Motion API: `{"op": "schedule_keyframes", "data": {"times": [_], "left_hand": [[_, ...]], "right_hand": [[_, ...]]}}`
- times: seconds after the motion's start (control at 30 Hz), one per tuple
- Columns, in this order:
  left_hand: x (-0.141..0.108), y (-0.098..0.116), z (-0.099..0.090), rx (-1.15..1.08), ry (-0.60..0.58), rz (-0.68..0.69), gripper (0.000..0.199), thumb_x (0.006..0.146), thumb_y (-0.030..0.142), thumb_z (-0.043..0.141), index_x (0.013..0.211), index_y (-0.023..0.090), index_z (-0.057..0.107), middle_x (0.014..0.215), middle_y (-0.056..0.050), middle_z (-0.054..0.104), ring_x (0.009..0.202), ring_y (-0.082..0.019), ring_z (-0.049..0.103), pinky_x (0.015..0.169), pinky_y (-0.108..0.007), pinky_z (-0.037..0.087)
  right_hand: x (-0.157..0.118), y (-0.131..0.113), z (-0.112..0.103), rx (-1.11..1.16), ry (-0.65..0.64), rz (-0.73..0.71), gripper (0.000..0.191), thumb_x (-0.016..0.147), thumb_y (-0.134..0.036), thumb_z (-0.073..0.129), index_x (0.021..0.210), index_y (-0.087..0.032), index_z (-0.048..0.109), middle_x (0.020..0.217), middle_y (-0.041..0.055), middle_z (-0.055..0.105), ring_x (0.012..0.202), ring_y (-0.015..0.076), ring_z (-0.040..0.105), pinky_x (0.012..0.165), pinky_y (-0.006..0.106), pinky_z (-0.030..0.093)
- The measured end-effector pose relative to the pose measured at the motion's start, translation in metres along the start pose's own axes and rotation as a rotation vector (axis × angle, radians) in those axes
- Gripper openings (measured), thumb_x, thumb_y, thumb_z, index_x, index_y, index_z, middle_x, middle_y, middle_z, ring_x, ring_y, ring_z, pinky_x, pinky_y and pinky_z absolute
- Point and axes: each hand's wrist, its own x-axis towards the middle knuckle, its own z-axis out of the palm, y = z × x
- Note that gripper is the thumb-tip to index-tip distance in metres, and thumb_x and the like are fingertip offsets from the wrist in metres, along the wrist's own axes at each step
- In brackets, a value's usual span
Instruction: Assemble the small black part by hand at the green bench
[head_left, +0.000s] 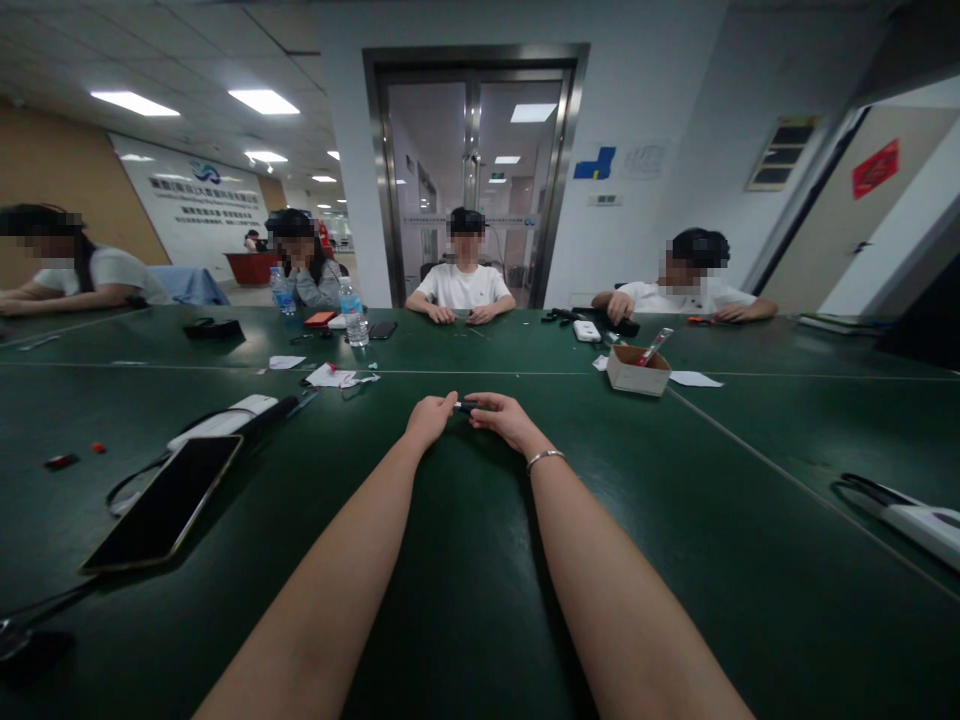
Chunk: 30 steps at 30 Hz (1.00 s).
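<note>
1. From my remote seat I am watching a green table [465,600] that is spreading beneath both hands and out to either side of them.
2. A person [465,290] in a white shirt is sitting straight beyond the hands, across the table.
3. A bottle [355,315] is standing upright beyond the left hand [431,420] and off to its left.
4. That left hand is curling inward, thumb and fingers pinching the bright end of a dark piece [468,406].
5. The right hand [506,418] is facing it, fingertips gripping the piece's dark part.
6. A box [637,378] is sitting beyond the right hand, to its right, with a stick [656,345] leaning out of the top.
7. A phone [165,505] is lying screen up, left of the left hand and nearer my camera.
8. A bracelet [545,458] is circling the right wrist.
9. The piece is bridging the fingertips of both hands; I cannot tell whether it is touching the table.
</note>
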Motion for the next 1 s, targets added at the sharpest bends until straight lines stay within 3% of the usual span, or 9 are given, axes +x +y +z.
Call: {"op": "schedule_keyframes", "data": {"times": [0.3, 0.47, 0.7, 0.9, 1.0], "left_hand": [[0.004, 0.0, 0.003, 0.042, 0.008, -0.064, 0.055, 0.082, 0.061, 0.034, 0.056, 0.017, 0.055, 0.055, -0.002, 0.054, 0.051, -0.015, 0.047, 0.052, -0.027, 0.028], [0.0, 0.002, 0.006, 0.11, 0.012, -0.013, 0.06, 0.082, 0.063, 0.03, 0.055, 0.017, 0.055, 0.055, -0.003, 0.055, 0.054, -0.016, 0.049, 0.053, -0.027, 0.027], [-0.011, 0.002, 0.009, 0.08, -0.007, 0.026, 0.061, 0.085, 0.062, 0.024, 0.058, 0.018, 0.057, 0.057, -0.003, 0.057, 0.053, -0.016, 0.051, 0.055, -0.027, 0.033], [-0.009, -0.003, 0.013, -0.175, 0.056, 0.157, 0.03, 0.084, 0.041, 0.047, 0.101, 0.021, 0.062, 0.092, -0.005, 0.066, 0.077, -0.017, 0.061, 0.067, -0.027, 0.044], [-0.008, -0.003, 0.015, -0.249, 0.035, 0.198, 0.026, 0.082, 0.031, 0.05, 0.103, 0.021, 0.062, 0.1, -0.006, 0.064, 0.086, -0.017, 0.06, 0.072, -0.027, 0.047]], "right_hand": [[0.0, 0.002, 0.001, -0.09, 0.047, -0.049, 0.036, 0.062, -0.004, 0.069, 0.097, -0.014, 0.066, 0.087, 0.0033, 0.065, 0.065, 0.0103, 0.06, 0.063, 0.022, 0.052], [-0.001, 0.003, 0.01, -0.282, 0.004, -0.142, 0.03, 0.066, -0.022, 0.072, 0.093, -0.012, 0.064, 0.069, -0.0001, 0.061, 0.052, 0.0085, 0.052, 0.05, 0.02, 0.044], [-0.006, 0.004, 0.02, -0.374, 0.06, -0.153, 0.025, 0.072, -0.029, 0.068, 0.089, -0.012, 0.063, 0.07, -0.0004, 0.059, 0.049, 0.0071, 0.048, 0.046, 0.019, 0.04], [-0.007, 0.001, 0.018, -0.38, 0.133, -0.115, 0.022, 0.075, -0.029, 0.067, 0.089, -0.012, 0.064, 0.064, -0.0021, 0.057, 0.046, 0.0068, 0.049, 0.044, 0.017, 0.04], [-0.007, 0.0, 0.017, -0.383, 0.144, -0.105, 0.021, 0.076, -0.029, 0.067, 0.089, -0.013, 0.065, 0.065, -0.0018, 0.057, 0.045, 0.0064, 0.049, 0.043, 0.017, 0.04]]}}
